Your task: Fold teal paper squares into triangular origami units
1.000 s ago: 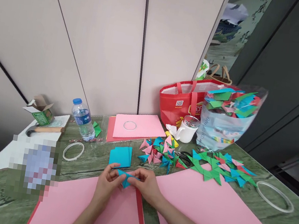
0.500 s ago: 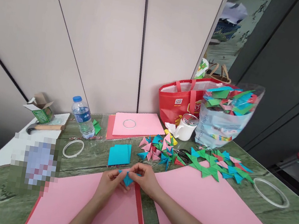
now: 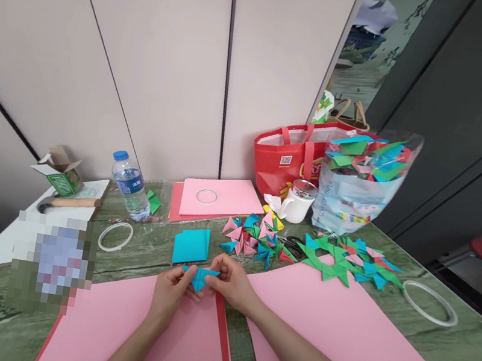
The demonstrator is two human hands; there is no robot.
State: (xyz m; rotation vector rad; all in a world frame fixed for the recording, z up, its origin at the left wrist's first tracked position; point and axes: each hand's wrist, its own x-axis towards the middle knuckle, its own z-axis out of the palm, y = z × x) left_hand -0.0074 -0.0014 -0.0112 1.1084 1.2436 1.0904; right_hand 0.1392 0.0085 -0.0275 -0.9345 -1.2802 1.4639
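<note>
A small folded teal paper piece (image 3: 198, 278) is pinched between both my hands, just above a large pink sheet (image 3: 142, 342). My left hand (image 3: 168, 294) grips its left side with closed fingers. Thumb and fingers of my right hand (image 3: 231, 281) press on its right side. Right behind them lies a stack of teal paper squares (image 3: 191, 244). Several folded pink, teal and green triangles (image 3: 254, 239) are heaped a little further back.
A second pink sheet (image 3: 348, 338) covers the table to the right, with green and teal folded shapes (image 3: 347, 261) and a white ring (image 3: 429, 302) beyond. A water bottle (image 3: 129, 185), another ring (image 3: 115, 236), white mug (image 3: 296, 203), red bag (image 3: 292, 158) and a clear bag of folded paper (image 3: 362, 178) stand behind.
Both hands turned and refolded the teal piece, keeping hold of it; it now shows as a flat downward-pointing triangle. The view shifted slightly.
</note>
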